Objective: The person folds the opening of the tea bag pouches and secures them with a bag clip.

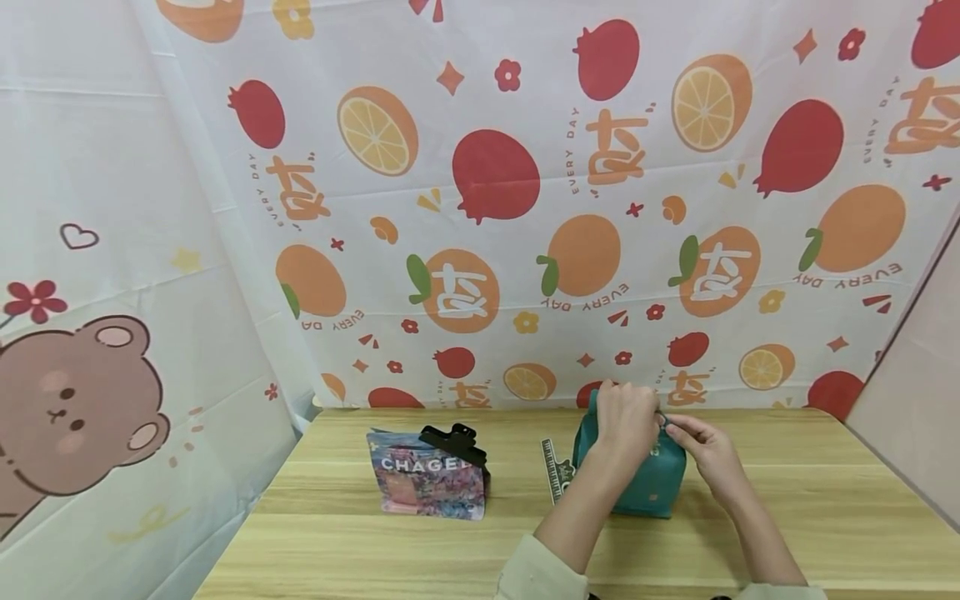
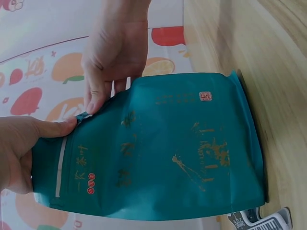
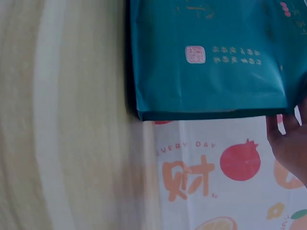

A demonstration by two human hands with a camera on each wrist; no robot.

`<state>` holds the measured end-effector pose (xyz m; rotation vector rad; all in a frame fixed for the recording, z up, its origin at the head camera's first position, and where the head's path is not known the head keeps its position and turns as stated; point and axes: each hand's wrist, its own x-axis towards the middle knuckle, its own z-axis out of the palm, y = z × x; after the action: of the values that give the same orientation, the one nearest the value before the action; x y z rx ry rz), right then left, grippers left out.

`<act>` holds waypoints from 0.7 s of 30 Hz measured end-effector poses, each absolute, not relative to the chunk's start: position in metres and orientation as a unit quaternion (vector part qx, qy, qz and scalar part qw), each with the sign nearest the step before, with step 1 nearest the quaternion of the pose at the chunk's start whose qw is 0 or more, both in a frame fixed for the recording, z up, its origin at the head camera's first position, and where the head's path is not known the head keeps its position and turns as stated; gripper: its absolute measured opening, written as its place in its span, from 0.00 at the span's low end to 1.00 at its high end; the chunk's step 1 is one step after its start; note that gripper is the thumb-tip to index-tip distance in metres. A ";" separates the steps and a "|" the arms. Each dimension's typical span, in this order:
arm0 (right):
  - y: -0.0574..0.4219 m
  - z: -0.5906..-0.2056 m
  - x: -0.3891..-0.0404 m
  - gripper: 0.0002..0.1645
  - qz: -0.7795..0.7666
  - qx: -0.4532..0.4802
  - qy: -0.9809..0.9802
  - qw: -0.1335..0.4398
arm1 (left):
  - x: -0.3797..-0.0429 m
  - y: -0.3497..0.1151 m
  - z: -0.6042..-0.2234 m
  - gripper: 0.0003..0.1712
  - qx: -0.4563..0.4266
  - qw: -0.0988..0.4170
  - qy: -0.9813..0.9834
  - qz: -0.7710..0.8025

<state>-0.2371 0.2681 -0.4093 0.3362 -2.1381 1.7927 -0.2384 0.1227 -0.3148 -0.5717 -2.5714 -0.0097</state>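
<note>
A teal stand-up pouch (image 1: 652, 483) with gold print stands upright on the wooden table. Its top is pinched by my left hand (image 1: 628, 415), thumb on the near face in the left wrist view, above a pale strip across the pouch (image 2: 61, 167). At the pouch's other top corner, my right hand (image 1: 707, 457) pinches the edge between thumb and fingers; that same right hand (image 2: 117, 55) shows clearly in the left wrist view. Only some right fingers (image 3: 288, 122) appear in the right wrist view, beside the pouch (image 3: 216, 91).
Left on the table stands a colourful pouch (image 1: 427, 483) lettered "CHAGEE", a black clip (image 1: 455, 443) on its top corner. A black-and-white striped flat item (image 1: 557, 468) lies just left of the teal pouch. Fruit-printed cloth (image 1: 495, 175) hangs behind the wooden table (image 1: 337, 558).
</note>
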 end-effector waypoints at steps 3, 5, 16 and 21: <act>0.264 -0.410 -0.238 0.08 0.641 0.101 -0.739 0.180 | -0.238 0.123 -0.315 0.11 -0.210 0.249 -0.945 0.002; 0.262 -0.409 -0.238 0.08 0.645 0.090 -0.736 0.185 | -0.238 0.122 -0.315 0.11 -0.213 0.248 -0.945 0.005; 0.264 -0.410 -0.231 0.15 0.631 0.070 -0.754 0.169 | -0.234 0.108 -0.310 0.13 -0.245 0.233 -0.941 -0.001; 0.266 -0.408 -0.228 0.23 0.620 0.068 -0.767 0.146 | -0.234 0.103 -0.312 0.11 -0.267 0.254 -0.930 -0.010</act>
<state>-0.2285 0.2656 -0.4079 0.1963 -2.2097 1.7863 -0.2342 0.1027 -0.3119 -0.7247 -2.5264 -0.0258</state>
